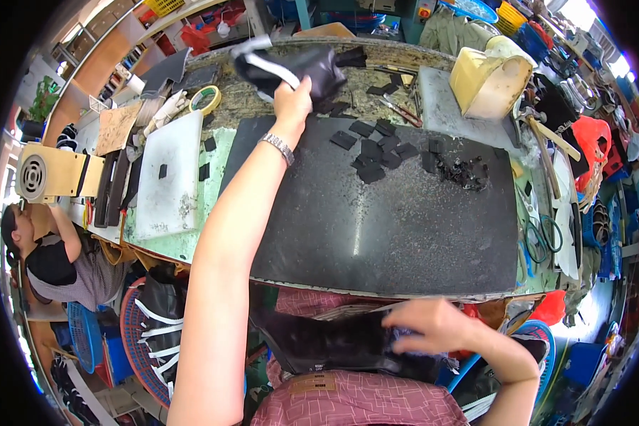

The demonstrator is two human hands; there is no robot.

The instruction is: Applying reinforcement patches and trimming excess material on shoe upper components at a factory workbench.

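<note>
My left hand, with a metal watch at its wrist, reaches across the bench. It is closed on a black leather piece that has a white strip along it; the piece is partly blurred. On my lap lies another black leather piece, long and shiny. Over its right end is my right hand, slightly blurred, thumb and fingers apart; I cannot tell whether it touches the leather. A dark board covers the bench between my hands, with small black squares scattered near its far edge.
Left are a white slab and a tape roll. A yellowish container stands far right, scissors nearer. Small black scraps are heaped on the board. A red basket holds leather pieces; another person sits at left.
</note>
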